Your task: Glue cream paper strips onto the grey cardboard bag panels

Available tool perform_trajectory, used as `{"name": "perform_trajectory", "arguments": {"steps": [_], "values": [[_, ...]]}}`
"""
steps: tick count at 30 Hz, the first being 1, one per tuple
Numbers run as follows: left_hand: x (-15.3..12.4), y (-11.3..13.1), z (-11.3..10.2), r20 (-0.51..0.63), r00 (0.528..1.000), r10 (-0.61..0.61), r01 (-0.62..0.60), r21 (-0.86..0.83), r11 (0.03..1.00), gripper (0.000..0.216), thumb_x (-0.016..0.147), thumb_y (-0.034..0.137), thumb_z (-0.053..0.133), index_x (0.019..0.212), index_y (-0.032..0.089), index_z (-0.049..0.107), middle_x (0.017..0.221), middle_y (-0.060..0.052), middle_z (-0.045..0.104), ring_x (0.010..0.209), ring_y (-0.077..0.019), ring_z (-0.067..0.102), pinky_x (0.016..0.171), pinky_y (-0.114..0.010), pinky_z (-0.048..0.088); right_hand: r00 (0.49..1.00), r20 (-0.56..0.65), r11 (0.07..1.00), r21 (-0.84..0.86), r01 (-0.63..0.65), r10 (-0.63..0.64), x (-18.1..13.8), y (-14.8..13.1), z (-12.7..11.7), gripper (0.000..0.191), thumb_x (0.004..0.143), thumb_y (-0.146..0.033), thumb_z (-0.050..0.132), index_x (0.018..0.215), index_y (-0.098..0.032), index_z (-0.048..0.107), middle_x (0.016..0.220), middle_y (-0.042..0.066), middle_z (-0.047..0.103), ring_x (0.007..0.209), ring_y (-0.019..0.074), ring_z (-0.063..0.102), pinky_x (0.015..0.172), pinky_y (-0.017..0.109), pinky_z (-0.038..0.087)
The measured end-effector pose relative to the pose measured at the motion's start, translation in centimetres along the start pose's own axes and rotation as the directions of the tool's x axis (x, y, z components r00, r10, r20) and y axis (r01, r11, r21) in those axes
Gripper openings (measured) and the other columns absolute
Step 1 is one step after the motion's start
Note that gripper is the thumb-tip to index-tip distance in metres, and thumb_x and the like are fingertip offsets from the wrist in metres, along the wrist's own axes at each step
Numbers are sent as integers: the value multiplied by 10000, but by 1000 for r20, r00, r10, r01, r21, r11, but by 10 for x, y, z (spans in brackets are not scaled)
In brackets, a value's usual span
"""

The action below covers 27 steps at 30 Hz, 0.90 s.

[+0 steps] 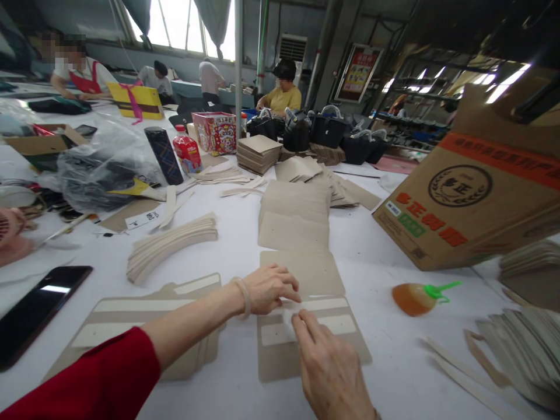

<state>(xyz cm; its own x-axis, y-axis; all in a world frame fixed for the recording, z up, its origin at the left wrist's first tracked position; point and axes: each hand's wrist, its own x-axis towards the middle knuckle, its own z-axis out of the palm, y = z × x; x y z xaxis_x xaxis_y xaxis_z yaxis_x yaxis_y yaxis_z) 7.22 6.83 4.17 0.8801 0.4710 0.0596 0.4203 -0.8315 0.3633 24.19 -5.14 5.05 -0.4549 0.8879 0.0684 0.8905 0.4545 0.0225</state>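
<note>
A tan cardboard panel point(280, 364) lies in front of me with two pale strips across it, an upper strip point(326, 304) and a lower strip point(343, 324). My left hand point(269, 287) reaches over the panel's upper part, fingers bent and apart, fingertips by the upper strip. Low over the panel's middle is my right hand point(330, 361), its fingers pressed together at the lower strip. A blurred whitish bit shows at its fingertips; I cannot tell what it is. Behind this panel lies another plain panel point(306, 271). More panels with strips point(175, 312) overlap on the left.
Curved cardboard strips point(175, 242) and a phone point(41, 309) lie left. Stacked panels point(295, 213) stand ahead. On the right are a glue bottle point(413, 298) with a green nozzle, a large carton point(472, 192) and piled pieces point(525, 350). Several people work farther back.
</note>
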Motion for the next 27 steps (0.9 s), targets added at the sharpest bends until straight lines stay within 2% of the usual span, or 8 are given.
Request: {"name": "perform_trajectory", "arguments": {"steps": [4, 9, 12, 15, 20, 24, 27], "values": [[9, -5, -1, 95, 980, 173, -177, 35, 984, 426, 689, 124, 664, 1055, 335, 611, 1239, 27, 588, 1108, -212, 493, 934, -372, 336, 993, 119, 999, -42, 23, -18, 15, -15, 6, 550, 701, 18, 409, 1204, -159, 542, 1141, 96, 622, 748, 207, 648, 575, 277, 484], [14, -8, -5, 157, 948, 276, -287, 47, 957, 326, 670, 133, 672, 919, 341, 641, 1223, 68, 606, 1120, -202, 503, 919, -358, 321, 971, 237, 1000, 19, -22, 17, 26, -24, 4, 658, 702, -7, 407, 1340, -169, 425, 1303, 121, 534, 751, 185, 673, 593, 250, 484], [15, -12, -1, 161, 937, 309, -319, 39, 947, 241, 670, 132, 664, 811, 326, 645, 1176, 91, 633, 1129, -193, 505, 927, -351, 313, 952, 305, 996, 71, -59, 34, 28, -27, 5, 606, 692, -47, 438, 1276, -202, 491, 1336, 110, 503, 750, 220, 681, 585, 292, 496], [16, -17, 5, 152, 930, 334, -340, 16, 940, 251, 661, 107, 644, 805, 313, 645, 1146, 86, 651, 1170, -197, 484, 969, -352, 291, 935, 349, 988, 113, -103, 57, 29, -26, 7, 558, 702, -114, 493, 1250, -219, 504, 1334, 107, 498, 763, 248, 680, 602, 326, 503], [18, -28, 11, 154, 920, 361, -359, -38, 933, 451, 568, 69, 657, 928, 339, 635, 1162, 93, 640, 1233, -228, 444, 1066, -407, 205, 916, 394, 986, 109, -124, 72, 34, -23, 8, 502, 728, -83, 467, 1198, -251, 519, 1277, 59, 545, 778, 210, 681, 605, 277, 485], [23, -33, 11, 170, 917, 360, -351, -82, 933, 520, 486, 57, 685, 884, 391, 653, 1146, 141, 636, 1243, -249, 444, 1078, -433, 211, 903, 423, 992, 62, -108, 71, 39, -24, 9, 518, 708, -54, 474, 1185, -249, 525, 1213, 44, 584, 726, 198, 685, 537, 251, 448], [27, -34, 10, 180, 914, 365, -349, -112, 930, 482, 451, 51, 717, 796, 381, 651, 1138, 148, 637, 1253, -262, 432, 1092, -446, 180, 898, 432, 993, 50, -109, 77, 42, -25, 9, 538, 670, -24, 475, 1151, -253, 551, 1191, 37, 597, 707, 197, 685, 507, 249, 425]]}}
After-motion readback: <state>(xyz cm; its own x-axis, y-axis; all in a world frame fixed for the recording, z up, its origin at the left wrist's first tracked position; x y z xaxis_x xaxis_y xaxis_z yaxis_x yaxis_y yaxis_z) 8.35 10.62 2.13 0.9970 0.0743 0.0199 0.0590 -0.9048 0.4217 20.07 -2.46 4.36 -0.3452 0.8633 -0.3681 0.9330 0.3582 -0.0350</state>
